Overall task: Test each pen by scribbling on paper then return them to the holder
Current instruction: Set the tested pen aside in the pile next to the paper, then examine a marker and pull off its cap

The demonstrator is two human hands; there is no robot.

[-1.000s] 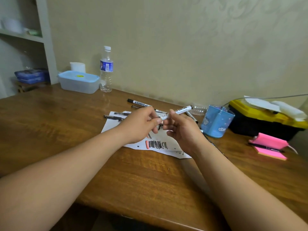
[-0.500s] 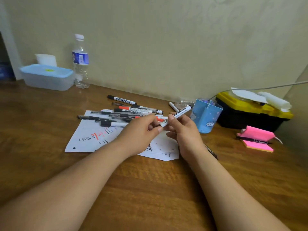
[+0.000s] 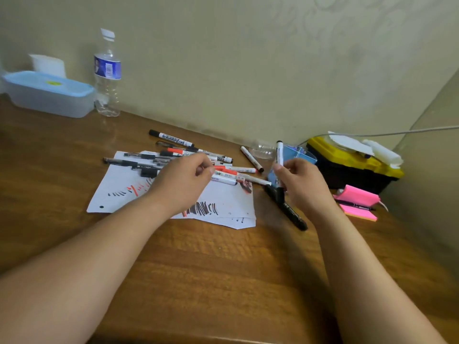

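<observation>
My right hand [image 3: 304, 186] grips a white marker [image 3: 280, 153] upright, black cap on top, just in front of the blue pen holder [image 3: 305, 154]. Over the pile of pens [image 3: 178, 153] hovers my left hand [image 3: 186, 182], fingers loosely curled and holding nothing that I can see. The pens lie across the far edge of the scribbled white paper [image 3: 116, 189], which carries black and red strokes. One black marker [image 3: 289, 211] lies on the table below my right hand. A white marker [image 3: 250, 158] lies left of the holder.
A water bottle [image 3: 107, 75] and a blue-lidded box [image 3: 47, 95] stand at the back left by the wall. A yellow-and-black toolbox [image 3: 352, 167] and pink sticky notes [image 3: 357, 197] with a pen on them sit at the right. A small clear bottle [image 3: 262, 148] lies behind the holder.
Both hands held the white marker together before; my left hand has let go and moved left over the pens. My right hand has turned the marker upright and carried it toward the holder.
</observation>
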